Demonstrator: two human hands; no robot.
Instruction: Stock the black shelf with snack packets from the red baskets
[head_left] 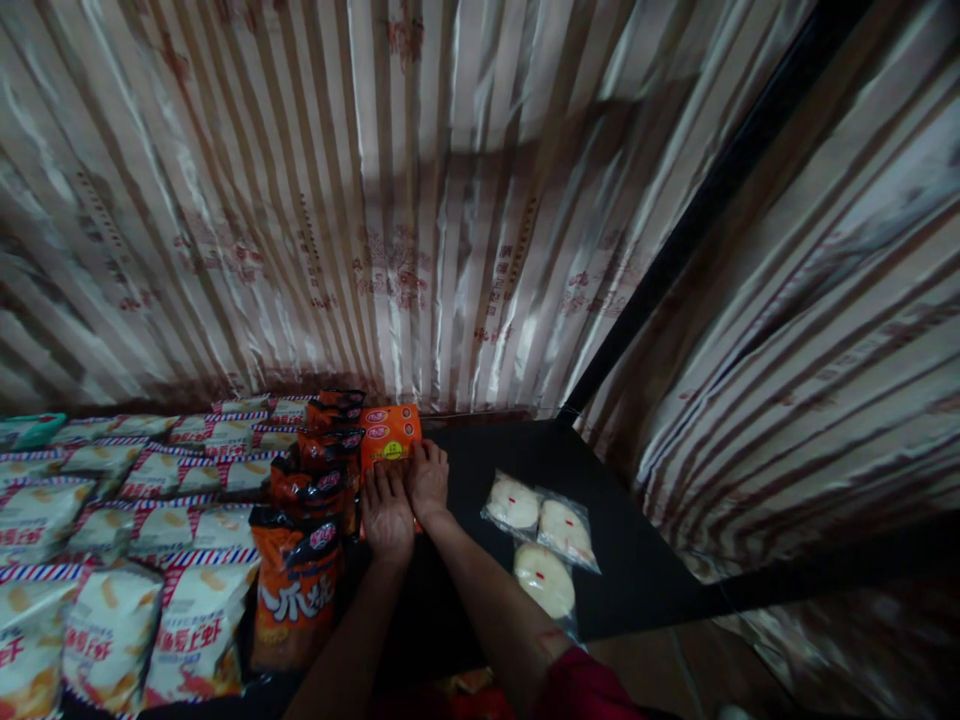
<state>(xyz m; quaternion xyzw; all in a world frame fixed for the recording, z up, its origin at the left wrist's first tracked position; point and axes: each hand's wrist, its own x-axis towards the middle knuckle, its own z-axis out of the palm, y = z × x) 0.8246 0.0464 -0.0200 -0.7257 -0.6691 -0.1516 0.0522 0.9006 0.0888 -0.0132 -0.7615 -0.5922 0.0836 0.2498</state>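
Several flat orange packets (406, 424) with red oval logos stand in a row at the back of the black table. My left hand (388, 512) lies against their front, its fingers stretched out and slightly spread. Close beside it, my right hand (430, 478) has its fingers bent around the right edge of the front orange packet. Part of that packet is hidden behind both hands. Just left of my hands runs a row of orange and black snack bags (296, 590), standing one behind another.
White snack bags (201, 620) with striped tops fill the left side in rows. Three round pale flatbreads in clear wrappers (544, 580) lie on the black tabletop (637, 560) to the right. Striped, shiny sheeting (465, 220) hangs behind, with a dark post (675, 240) at the corner.
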